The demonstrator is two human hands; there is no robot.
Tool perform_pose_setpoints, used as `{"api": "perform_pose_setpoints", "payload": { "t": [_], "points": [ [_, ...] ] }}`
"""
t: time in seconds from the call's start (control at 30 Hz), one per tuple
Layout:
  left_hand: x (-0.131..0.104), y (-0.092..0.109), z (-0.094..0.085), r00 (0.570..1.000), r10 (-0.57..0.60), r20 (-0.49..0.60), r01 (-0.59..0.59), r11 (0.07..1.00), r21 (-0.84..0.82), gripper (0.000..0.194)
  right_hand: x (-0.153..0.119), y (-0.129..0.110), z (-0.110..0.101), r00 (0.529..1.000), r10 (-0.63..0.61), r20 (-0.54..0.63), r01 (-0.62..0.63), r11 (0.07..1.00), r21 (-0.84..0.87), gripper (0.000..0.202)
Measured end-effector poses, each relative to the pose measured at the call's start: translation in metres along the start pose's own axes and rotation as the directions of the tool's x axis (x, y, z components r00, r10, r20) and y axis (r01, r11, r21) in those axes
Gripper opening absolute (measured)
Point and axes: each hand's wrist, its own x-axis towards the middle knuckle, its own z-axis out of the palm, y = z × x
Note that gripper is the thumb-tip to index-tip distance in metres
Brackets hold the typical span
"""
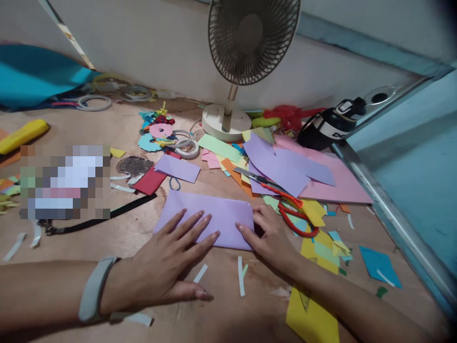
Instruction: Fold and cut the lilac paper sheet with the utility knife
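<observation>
A sheet of purple paper (214,209), which looks folded over, lies on the wooden table in front of me. My left hand (171,252) rests flat on its left part, fingers spread and thumb out over the tabletop. At the right edge my right hand (271,233) pinches the paper, thumb on top and the other fingers curled behind the edge. Just right of that hand lie orange-handled scissors (298,224), their blades pointing left over paper scraps. A smaller purple folded piece (178,167) sits beyond the sheet, partly over a red paper piece (150,181).
A desk fan (226,121) stands at the back. Purple offcuts (274,162), pink paper (342,178) and a black bottle (332,124) are at the right. Tape rolls (187,148) lie left of the fan. A black strap (107,214) and a yellow cutter-like object (24,136) lie at left.
</observation>
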Motion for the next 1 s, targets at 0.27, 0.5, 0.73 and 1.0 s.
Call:
{"api": "perform_pose_setpoints", "payload": {
  "t": [0.27, 0.5, 0.73, 1.0],
  "points": [
    [-0.0041, 0.004, -0.0001, 1.0, -0.024, -0.015, 0.024, 1.0, -0.019, 0.104, 0.003, -0.0001, -0.0044, 1.0, 0.005, -0.009, -0.005, 1.0, 0.0, 0.009],
    [-0.0037, -0.0005, 0.0025, 1.0, -0.018, 0.002, 0.018, 0.999, -0.032, 0.101, 0.0066, -0.0005, -0.0071, 1.0, 0.004, -0.001, -0.004, 0.999, 0.039, 0.006],
    [-0.0037, 0.0014, 0.0019, 1.0, -0.026, 0.0, 0.026, 1.0, -0.01, 0.1, 0.0041, 0.0006, -0.0051, 1.0, 0.024, -0.017, -0.023, 0.999, 0.045, 0.008],
    [-0.0024, 0.0008, 0.001, 1.0, -0.022, -0.011, 0.022, 1.0, 0.001, 0.098, 0.0045, 0.0008, -0.0053, 1.0, 0.024, -0.01, -0.024, 0.998, 0.051, 0.006]
  ]
}}
